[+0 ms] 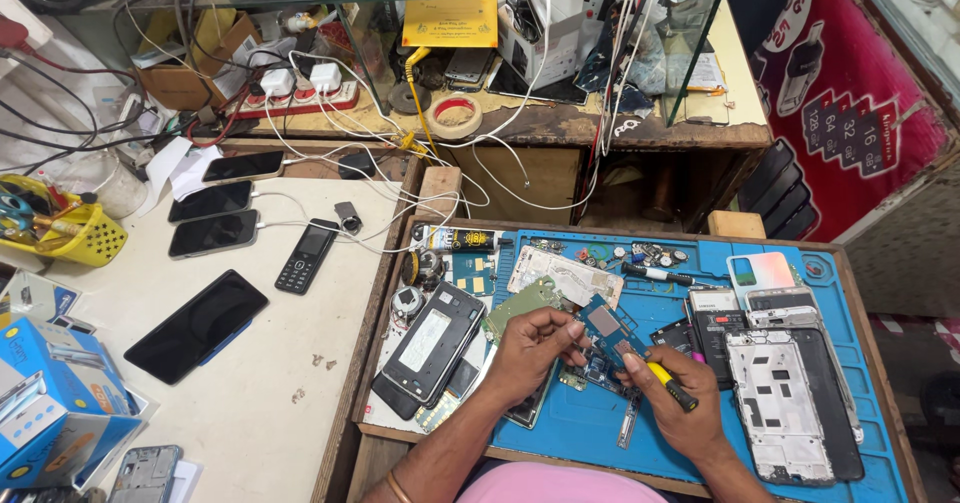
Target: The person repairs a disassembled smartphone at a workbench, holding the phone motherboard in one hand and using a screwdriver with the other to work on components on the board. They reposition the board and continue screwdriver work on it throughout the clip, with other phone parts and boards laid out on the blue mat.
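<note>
1. I start from the blue repair mat [600, 433]: it fills the wooden tray and carries every loose part, so I would keep all the work low over its bare middle, where a dropped screw stays findable.
2. The white phone frame [778, 403] lies flat at the right of the mat, and a black phone shell [432, 341] lies tilted at the left; both sit well apart from my working spot, and I would leave them there.
3. My left hand [525, 355] is curled, its fingertips pinching the near edge of the small blue circuit board [607, 331], which sits at the mat's centre between both hands. I would press it down flat so it cannot pivot.
4. My right hand [680, 411] is closed around the yellow-handled screwdriver [668, 383], gripped like a pen.
5. The tip meets the board near its right end; the exact contact point is too small for me to make out. I judge a steady, upright tool and light pressure matter most, since a slip could gouge the board.
</note>
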Action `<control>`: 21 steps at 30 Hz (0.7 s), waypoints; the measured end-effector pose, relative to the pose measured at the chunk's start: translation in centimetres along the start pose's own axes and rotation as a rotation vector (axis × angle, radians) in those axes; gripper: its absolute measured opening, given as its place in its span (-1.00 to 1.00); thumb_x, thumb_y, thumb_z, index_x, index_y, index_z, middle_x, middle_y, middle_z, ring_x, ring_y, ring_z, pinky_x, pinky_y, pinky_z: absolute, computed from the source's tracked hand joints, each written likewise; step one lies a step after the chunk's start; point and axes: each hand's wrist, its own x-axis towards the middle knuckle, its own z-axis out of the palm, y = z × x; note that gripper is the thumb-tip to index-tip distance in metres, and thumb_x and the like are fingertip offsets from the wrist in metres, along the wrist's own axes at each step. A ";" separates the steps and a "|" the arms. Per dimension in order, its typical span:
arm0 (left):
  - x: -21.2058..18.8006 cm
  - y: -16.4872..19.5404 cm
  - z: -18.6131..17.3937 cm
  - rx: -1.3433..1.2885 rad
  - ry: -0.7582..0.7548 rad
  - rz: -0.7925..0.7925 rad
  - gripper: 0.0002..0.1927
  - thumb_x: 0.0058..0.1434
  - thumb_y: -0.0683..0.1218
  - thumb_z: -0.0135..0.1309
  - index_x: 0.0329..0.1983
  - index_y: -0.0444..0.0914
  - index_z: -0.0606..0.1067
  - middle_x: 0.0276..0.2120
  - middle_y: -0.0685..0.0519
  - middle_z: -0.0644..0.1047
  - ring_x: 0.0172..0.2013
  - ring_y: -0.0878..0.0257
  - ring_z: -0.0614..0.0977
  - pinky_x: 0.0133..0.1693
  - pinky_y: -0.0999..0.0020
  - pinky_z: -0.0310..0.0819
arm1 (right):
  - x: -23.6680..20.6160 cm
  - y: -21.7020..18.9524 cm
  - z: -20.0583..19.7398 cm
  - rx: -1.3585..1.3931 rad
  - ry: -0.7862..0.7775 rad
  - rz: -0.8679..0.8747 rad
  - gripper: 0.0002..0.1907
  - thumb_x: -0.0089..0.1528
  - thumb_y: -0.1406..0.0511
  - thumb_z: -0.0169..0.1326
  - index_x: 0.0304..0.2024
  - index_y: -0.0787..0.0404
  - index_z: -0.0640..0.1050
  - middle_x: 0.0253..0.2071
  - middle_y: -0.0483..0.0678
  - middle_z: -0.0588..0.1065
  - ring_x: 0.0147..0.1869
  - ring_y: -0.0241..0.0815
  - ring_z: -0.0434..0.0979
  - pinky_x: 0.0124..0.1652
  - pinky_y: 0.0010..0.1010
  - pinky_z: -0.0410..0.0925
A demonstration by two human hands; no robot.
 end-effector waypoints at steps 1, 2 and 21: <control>0.0 -0.1 0.0 0.005 -0.005 0.004 -0.74 0.42 -0.05 0.10 -0.05 -0.37 0.55 -0.26 -0.04 0.66 -0.34 0.31 0.69 -0.27 0.46 0.58 | -0.1 0.0 0.0 0.001 0.002 0.007 -0.76 0.26 0.27 0.16 -0.31 0.37 0.67 -0.48 -0.01 0.64 -0.41 -0.35 0.61 -0.40 -0.54 0.43; 0.0 -0.1 0.0 0.010 -0.011 0.008 -0.73 0.42 -0.04 0.10 -0.05 -0.36 0.55 -0.26 -0.04 0.66 -0.34 0.32 0.69 -0.27 0.46 0.58 | -0.1 0.0 0.1 0.002 0.004 0.014 -0.76 0.26 0.27 0.17 -0.31 0.37 0.67 -0.48 -0.01 0.64 -0.41 -0.36 0.61 -0.41 -0.54 0.43; 0.3 0.0 0.3 -0.080 0.096 0.060 -0.75 0.32 -0.12 0.16 -0.05 -0.40 0.58 -0.34 -0.04 0.64 -0.41 0.25 0.68 -0.33 0.39 0.63 | -0.1 0.4 -0.3 0.203 -0.019 0.052 -0.76 0.28 0.30 0.17 -0.39 0.38 0.60 -0.49 -0.04 0.60 -0.39 -0.36 0.58 -0.35 -0.51 0.43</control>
